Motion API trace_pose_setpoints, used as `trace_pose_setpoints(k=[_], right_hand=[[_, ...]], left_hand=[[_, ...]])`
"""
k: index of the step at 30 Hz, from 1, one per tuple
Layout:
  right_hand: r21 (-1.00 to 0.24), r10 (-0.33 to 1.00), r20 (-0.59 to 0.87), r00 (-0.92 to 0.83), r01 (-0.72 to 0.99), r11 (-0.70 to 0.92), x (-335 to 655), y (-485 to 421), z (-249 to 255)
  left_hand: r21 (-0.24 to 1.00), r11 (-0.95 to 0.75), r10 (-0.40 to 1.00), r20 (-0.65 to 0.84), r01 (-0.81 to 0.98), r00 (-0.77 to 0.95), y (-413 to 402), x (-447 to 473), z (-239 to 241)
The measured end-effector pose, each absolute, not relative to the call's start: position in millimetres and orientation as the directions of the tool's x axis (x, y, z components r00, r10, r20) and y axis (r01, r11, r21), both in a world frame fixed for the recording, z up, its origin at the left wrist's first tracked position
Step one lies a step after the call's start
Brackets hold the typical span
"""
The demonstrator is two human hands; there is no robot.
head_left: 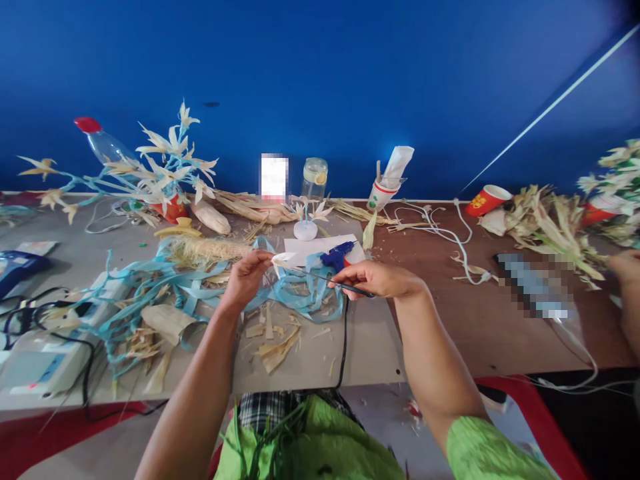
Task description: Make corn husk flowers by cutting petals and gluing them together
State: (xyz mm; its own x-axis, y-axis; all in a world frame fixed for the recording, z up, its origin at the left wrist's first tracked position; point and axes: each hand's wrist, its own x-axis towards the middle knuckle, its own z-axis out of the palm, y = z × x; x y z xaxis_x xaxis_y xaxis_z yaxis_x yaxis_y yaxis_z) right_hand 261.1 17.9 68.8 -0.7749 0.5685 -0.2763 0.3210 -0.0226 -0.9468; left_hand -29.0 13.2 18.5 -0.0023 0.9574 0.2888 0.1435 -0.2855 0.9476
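My left hand (pixel 246 277) pinches a pale corn-husk petal (pixel 283 259) at the tip of a thin dark wire stem (pixel 320 278). My right hand (pixel 379 279) grips the other end of that stem, held level above the table. A blue glue gun (pixel 337 257) lies just behind the stem on a white sheet (pixel 305 247). Light blue ribbon strips (pixel 190 280) are heaped under and left of my hands. Husk scraps (pixel 275 350) lie on the grey table (pixel 370 347) below.
A husk-flower branch in a red cup (pixel 165 173) stands at the back left, with a small flower stand (pixel 305 229), a jar (pixel 315 178) and a paper cup (pixel 383 190) at the back. Another person's hand (pixel 625 267) rests at the right edge, near husk piles (pixel 545 227).
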Motion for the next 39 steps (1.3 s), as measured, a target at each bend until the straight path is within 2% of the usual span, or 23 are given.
trace_pose_setpoints(k=[14,24,34,39], right_hand=[[-0.94,0.574,-0.309,-0.759,0.337,-0.06,261.4,17.9,66.6],[-0.923,0.594,-0.303,-0.745,0.385,0.013,265.4,19.5,57.8],[-0.897,0.547,-0.293,-0.784,0.423,0.126,267.2,16.2,65.2],[-0.939,0.568,-0.264,-0.78,0.342,0.033,267.3,15.0,70.0]], left_hand=[[0.944,-0.292,0.956,0.289,0.153,0.045,12.3,-28.7,19.6],[0.946,-0.291,0.956,0.291,0.145,0.026,12.0,-27.9,18.2],[0.95,-0.294,0.955,0.296,0.105,-0.003,12.4,-27.9,22.2],[0.952,-0.295,0.95,0.301,0.078,-0.087,13.3,-28.8,20.3]])
